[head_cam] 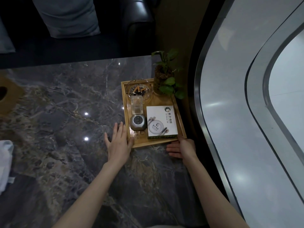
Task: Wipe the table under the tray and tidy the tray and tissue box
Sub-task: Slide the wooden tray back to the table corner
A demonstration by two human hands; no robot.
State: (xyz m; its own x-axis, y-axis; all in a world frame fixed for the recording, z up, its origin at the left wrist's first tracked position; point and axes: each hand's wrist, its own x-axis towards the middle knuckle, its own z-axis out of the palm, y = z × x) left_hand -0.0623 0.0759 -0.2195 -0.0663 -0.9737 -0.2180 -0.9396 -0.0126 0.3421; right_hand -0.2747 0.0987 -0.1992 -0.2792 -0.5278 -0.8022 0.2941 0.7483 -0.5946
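Note:
A wooden tray (pixel 125 102) lies on the dark marble table (pixel 65 112) near its right edge. It carries a glass ashtray (pixel 139 91) with cigarette butts, a clear holder (pixel 136 105), a grey call device (pixel 138 123), a white box (pixel 162 120) and a potted plant (pixel 166 76). My left hand (pixel 119 142) lies flat, fingers apart, against the tray's near-left corner, thumb on the rim. My right hand (pixel 182 148) touches the near-right corner, palm turned inward. A wooden tissue box (pixel 8 96) stands at the far left.
A white cloth (pixel 5 162) lies at the table's left edge. A dark leather sofa (pixel 82 30) with a grey cushion is behind the table. A curved wall and window frame (pixel 230 112) run close along the right side.

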